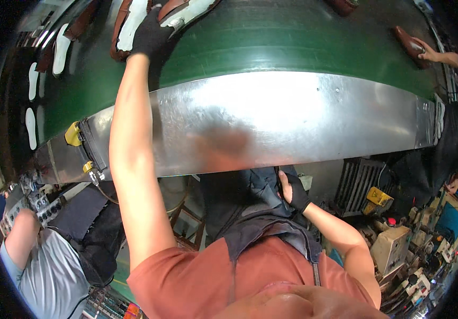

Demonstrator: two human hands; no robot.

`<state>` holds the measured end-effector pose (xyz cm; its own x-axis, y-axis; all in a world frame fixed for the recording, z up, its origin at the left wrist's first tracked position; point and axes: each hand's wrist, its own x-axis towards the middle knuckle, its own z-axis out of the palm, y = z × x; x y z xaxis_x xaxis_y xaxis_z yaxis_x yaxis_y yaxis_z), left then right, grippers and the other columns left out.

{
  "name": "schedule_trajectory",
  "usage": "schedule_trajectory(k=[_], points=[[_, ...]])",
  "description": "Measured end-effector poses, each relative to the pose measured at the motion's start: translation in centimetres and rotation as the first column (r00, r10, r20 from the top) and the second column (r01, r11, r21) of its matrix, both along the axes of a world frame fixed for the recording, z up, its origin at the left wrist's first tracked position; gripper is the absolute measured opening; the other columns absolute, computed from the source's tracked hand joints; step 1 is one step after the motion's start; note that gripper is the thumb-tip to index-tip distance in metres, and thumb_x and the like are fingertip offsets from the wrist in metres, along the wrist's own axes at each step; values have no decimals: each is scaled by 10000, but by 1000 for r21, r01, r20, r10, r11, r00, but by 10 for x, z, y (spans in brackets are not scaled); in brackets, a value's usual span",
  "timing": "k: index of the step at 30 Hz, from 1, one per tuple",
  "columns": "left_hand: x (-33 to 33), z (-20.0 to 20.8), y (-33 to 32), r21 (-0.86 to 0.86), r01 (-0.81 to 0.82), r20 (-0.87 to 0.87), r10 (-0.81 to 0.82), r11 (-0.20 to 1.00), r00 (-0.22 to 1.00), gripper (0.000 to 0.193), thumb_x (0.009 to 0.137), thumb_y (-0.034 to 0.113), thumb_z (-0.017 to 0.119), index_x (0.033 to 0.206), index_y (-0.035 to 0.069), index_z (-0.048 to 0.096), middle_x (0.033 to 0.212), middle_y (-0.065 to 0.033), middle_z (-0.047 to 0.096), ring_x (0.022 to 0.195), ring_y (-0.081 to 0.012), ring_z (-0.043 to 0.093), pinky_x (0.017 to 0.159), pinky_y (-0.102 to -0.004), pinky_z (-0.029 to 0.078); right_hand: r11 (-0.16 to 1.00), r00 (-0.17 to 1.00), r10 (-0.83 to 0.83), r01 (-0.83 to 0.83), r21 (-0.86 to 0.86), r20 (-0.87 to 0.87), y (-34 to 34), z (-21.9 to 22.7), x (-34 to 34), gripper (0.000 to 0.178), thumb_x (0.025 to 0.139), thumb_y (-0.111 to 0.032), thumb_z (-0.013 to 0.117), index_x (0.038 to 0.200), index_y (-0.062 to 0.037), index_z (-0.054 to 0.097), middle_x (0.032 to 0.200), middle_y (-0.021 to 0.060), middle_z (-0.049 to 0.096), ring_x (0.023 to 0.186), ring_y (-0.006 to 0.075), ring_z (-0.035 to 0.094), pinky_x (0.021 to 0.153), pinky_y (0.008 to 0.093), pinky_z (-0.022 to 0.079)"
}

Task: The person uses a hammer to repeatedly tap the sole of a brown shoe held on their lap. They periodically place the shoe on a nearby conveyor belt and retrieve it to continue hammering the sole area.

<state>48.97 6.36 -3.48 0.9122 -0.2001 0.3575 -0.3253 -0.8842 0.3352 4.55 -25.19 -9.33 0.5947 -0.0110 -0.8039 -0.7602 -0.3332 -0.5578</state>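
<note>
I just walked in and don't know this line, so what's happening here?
A person's black-gloved left hand reaches across a metal ledge to a pair of brown shoes with white sole-shaped surfaces on a green belt; its grip is unclear. The gloved right hand is near the lap. At far right, a co-worker's hand touches another brown shoe.

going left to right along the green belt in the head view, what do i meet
two white insoles near the left rim → a third white insole → black-gloved left hand → dark brown shoe at the top edge → lighter brown shoe in a co-worker's hand
</note>
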Motion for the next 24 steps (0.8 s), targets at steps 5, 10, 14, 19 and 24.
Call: schedule_trajectory(k=[5, 10, 14, 19, 24], points=[[-34, -11, -47, 152, -133, -108, 150, 979, 983, 752, 714, 502, 653, 1254, 19, 451, 1145, -263, 555, 1063, -380, 555, 906, -415, 443, 995, 998, 20, -14, -96, 62, -1, -11, -24, 578, 966, -448, 308, 729, 9, 572, 585, 155, 571, 601, 278, 597, 644, 393, 450], [-100, -22, -97, 42, -416, 41, 414, 908, 909, 798, 678, 451, 683, 1270, -6, 405, 1149, -251, 559, 1063, -394, 551, 911, -437, 436, 989, 971, 14, 23, -149, 241, 0, -16, -45, 566, 954, -453, 330, 773, 11, 598, 561, 128, 560, 589, 246, 605, 618, 376, 463], [-81, -13, -58, -312, -310, -388, 178, 898, 905, 576, 735, 331, 661, 1182, 23, 468, 1045, -201, 584, 989, -321, 570, 869, -414, 453, 998, 993, -4, 10, -56, 114, -2, 6, -51, 560, 968, -432, 346, 706, 22, 541, 523, 73, 503, 524, 190, 546, 539, 338, 424], [-138, 12, 6, -877, -450, -469, -510, 171, 721, 325, 829, 288, 595, 1080, 82, 586, 905, -90, 627, 840, -207, 602, 747, -327, 497, 989, 972, -139, 127, 74, 190, 4, -7, -89, 519, 954, -481, 366, 817, -14, 547, 606, 42, 523, 475, 133, 518, 480, 285, 410], [-355, 39, 26, -840, -189, -282, -114, 508, 953, 424, 799, 96, 601, 1198, -14, 510, 1148, -105, 553, 1041, -211, 548, 891, -317, 457, 945, 928, -319, 296, 139, 193, 2, 15, -137, 523, 952, -498, 370, 845, -18, 548, 636, 25, 517, 505, 120, 522, 518, 260, 421]])
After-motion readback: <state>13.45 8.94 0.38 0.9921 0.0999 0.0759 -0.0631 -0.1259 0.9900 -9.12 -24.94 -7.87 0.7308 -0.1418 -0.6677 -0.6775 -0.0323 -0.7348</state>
